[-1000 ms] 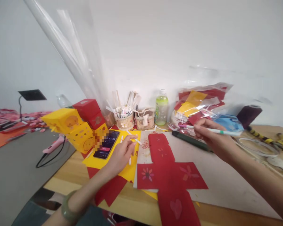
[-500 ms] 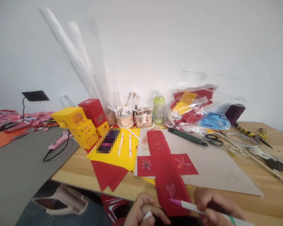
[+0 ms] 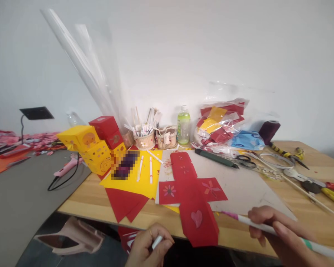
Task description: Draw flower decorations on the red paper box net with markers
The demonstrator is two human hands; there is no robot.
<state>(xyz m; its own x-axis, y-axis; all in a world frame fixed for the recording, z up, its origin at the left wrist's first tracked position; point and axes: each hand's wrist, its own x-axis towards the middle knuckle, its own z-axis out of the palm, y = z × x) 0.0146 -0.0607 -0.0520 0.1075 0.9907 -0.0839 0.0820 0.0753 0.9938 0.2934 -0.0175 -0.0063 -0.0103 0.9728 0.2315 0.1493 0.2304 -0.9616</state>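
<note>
A red cross-shaped paper cutout (image 3: 190, 200) lies over the front of the table, its lowest panel reaching past the edge. Flowers and a pink heart (image 3: 196, 218) are coloured on its panels. In my right hand (image 3: 272, 226) is a white marker (image 3: 256, 224) with a purple-pink tip, held right of the cutout and off the paper. My left hand (image 3: 153, 241), left of the lowest panel, pinches a small white marker cap (image 3: 157, 242).
Yellow paper (image 3: 130, 187) with several markers (image 3: 151, 170) lies left of the cutout, beside stacked yellow and red boxes (image 3: 93, 148). Behind are a marker basket (image 3: 145, 139) and a green bottle (image 3: 183, 126). A green cutter (image 3: 215, 158), scissors (image 3: 245, 161) and pliers (image 3: 308, 183) lie rightward.
My right hand has drawn the marker up and right, away from the heart panel. My left hand has shifted left and stays closed on the cap. The view has turned slightly right.
</note>
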